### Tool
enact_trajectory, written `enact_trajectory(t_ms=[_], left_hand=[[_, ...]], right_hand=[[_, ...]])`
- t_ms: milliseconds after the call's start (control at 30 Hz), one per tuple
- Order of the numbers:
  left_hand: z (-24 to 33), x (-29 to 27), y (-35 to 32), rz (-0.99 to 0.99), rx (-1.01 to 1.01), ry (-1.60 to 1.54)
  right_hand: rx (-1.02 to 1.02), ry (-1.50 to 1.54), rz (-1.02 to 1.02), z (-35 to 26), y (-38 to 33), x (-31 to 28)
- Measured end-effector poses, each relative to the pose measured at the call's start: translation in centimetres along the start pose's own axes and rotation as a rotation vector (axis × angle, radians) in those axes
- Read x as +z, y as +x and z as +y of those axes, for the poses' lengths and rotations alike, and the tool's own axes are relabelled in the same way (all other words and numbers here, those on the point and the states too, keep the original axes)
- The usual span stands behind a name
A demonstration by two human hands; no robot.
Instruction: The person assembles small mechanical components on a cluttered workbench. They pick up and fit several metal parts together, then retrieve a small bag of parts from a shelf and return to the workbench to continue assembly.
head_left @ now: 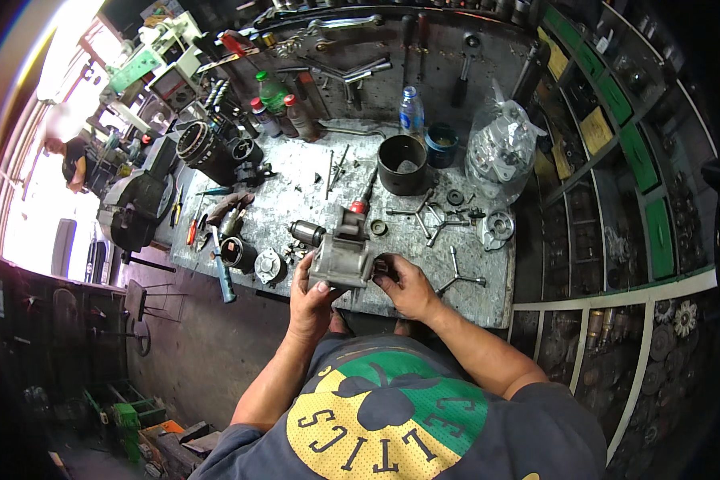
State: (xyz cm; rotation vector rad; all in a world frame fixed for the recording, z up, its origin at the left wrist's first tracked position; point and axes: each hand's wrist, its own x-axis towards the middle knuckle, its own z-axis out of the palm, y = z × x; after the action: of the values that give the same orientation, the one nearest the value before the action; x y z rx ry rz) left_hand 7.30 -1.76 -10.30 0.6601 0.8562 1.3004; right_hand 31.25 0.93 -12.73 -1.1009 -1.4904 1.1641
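Above the workbench's front edge, a grey cast-metal housing, like a starter motor's, is held up close to me. My left hand grips its left side and underside, thumb along the lower edge. At the housing's right end, my right hand has its fingers closed round a small dark round part. Whether that part sits inside the housing or just touches it cannot be made out. Just left of the housing, a dark ribbed cylinder shows. Behind it stands a red-ended tool.
A three-legged metal puller and a three-way wrench lie right. A blue-handled hammer overhangs the front edge at left, near a round metal cover. A black can, bottles and a bagged part stand behind.
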Motion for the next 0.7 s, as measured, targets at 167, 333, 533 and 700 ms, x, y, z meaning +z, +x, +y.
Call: enact_trajectory(t_ms=[167,333,533,700], left_hand=[[2.0,1.9,-0.4,-0.028,0.234,0.338],[3.4,3.6,-1.4,-0.104,0.331,0.574],[3.6,4.2,-1.4,-0.071,0.294,0.566],[2.6,3.5,-1.2,-0.116,0.287,0.537]], right_hand=[[0.365,0.372,-0.226,2.8,-0.6,-1.1],[0.63,1.004,-0.058,3.3,-1.8,-1.3],[0.419,0.83,-0.29,2.9,-1.8,-2.8],[0.519,0.93,-0.267,2.0,-1.8,-3.7]])
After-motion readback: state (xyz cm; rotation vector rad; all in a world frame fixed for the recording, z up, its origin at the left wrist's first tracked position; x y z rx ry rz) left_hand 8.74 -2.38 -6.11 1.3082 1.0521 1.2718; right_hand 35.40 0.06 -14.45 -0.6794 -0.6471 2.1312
